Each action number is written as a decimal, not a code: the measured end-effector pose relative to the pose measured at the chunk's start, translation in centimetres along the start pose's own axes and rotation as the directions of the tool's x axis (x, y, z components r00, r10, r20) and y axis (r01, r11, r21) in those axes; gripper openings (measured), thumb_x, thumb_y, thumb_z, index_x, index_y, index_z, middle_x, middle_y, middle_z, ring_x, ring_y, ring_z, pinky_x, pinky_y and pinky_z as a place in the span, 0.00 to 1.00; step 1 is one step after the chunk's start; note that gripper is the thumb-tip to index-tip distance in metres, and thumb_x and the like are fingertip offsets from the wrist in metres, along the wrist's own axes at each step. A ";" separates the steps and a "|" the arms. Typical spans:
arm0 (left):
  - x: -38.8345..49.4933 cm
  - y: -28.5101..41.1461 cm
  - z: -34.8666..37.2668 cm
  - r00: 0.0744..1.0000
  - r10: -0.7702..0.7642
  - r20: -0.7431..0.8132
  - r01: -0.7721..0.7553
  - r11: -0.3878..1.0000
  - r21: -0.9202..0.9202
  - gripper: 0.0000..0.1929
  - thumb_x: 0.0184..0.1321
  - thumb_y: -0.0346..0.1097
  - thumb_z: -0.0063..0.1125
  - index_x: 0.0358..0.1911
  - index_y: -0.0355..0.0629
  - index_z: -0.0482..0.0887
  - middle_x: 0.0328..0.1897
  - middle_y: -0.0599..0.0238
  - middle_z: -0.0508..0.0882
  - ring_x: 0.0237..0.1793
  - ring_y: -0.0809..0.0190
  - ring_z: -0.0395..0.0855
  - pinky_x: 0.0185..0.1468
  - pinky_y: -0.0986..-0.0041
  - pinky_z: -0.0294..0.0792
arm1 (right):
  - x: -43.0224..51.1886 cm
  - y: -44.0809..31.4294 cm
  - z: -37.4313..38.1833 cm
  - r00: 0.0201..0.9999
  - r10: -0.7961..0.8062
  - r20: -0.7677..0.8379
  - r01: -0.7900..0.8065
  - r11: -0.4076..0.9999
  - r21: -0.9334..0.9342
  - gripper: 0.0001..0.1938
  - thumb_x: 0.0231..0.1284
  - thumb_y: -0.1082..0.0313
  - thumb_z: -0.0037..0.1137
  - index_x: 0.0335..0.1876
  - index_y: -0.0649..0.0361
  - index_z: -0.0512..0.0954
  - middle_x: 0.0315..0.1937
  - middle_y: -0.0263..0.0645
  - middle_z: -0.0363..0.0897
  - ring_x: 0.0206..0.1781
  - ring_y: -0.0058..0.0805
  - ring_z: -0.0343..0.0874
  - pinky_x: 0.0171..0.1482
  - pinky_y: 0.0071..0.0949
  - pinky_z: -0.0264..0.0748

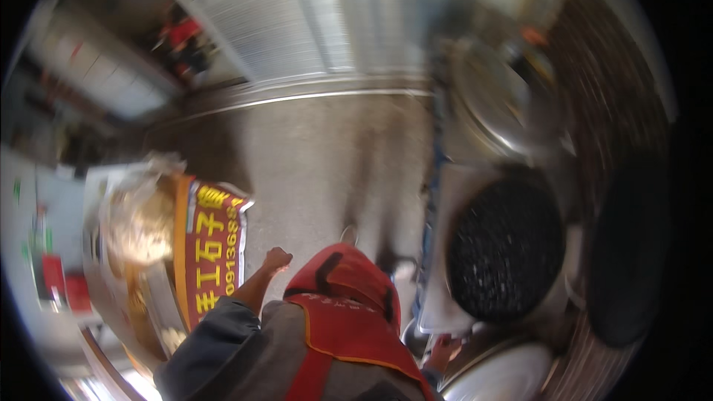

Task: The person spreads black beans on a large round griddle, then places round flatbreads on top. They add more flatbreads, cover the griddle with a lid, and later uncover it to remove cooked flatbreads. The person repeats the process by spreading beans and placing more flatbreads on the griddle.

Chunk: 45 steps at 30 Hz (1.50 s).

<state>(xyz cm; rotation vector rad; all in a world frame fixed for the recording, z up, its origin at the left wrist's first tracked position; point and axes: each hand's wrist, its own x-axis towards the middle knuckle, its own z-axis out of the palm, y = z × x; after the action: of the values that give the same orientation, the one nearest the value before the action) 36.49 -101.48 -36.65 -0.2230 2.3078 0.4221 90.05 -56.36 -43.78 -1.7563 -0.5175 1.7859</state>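
My left hand [277,260] hangs over the concrete floor beside a table's printed cloth, fingers curled, with nothing visible in it. My right hand [447,348] is low on the right, at the near corner of a metal-topped stove counter [433,320]. Blur hides its fingers, so I cannot tell whether it grips the edge. Beyond it, a round pan of glossy black pebbles [506,250] is set in the counter. A large pale metal lid or pan [501,376] lies just right of that hand. I wear a red apron [356,323] over a grey top.
On the left, a table with a maroon cloth bearing yellow writing [214,245] holds a clear plastic bag of pale food [142,228]. A large metal pan [490,106] stands farther along the counter. A dark round lid [629,256] leans by the brick wall. Sliding door panels [267,22] stand ahead.
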 end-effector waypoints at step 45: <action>-26.7 -62.4 -4.5 0.189 -0.335 0.923 -0.748 -0.658 -0.085 0.27 0.54 0.35 0.80 0.55 0.26 0.88 0.44 0.51 0.89 0.38 0.53 0.87 0.41 0.60 0.78 | -88.6 99.7 13.6 -0.093 0.941 -0.326 0.856 0.243 0.456 0.29 0.52 0.62 0.88 0.56 0.71 0.84 0.50 0.45 0.90 0.50 0.33 0.89 0.52 0.34 0.87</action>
<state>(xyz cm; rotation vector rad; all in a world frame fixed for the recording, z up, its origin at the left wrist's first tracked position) 69.74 -160.34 -28.99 2.0422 0.5326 -1.0457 60.90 -187.08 -38.48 -1.2101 1.4384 -0.3617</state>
